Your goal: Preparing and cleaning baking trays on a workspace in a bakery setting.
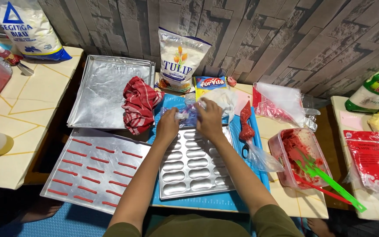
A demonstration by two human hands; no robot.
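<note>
Holding a small plastic wrap (184, 115) pinched between left hand (167, 127) and right hand (209, 119), we hover above the unfilled oval-cavity mould (196, 169); the neighbouring tray (93, 169) is already piped with red strips.

Red cloth (139, 104) left, piping bag (246, 125) right (close), mould tray (196, 169) open

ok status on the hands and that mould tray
Left hand and right hand pinching a small plastic wrap. Mould tray empty below. Red cloth alongside.

A wall (259, 39) of grey stone-look strips runs behind. Low cream tables (27, 109) stand before it. Blue matting (75, 221) covers the floor.
</note>
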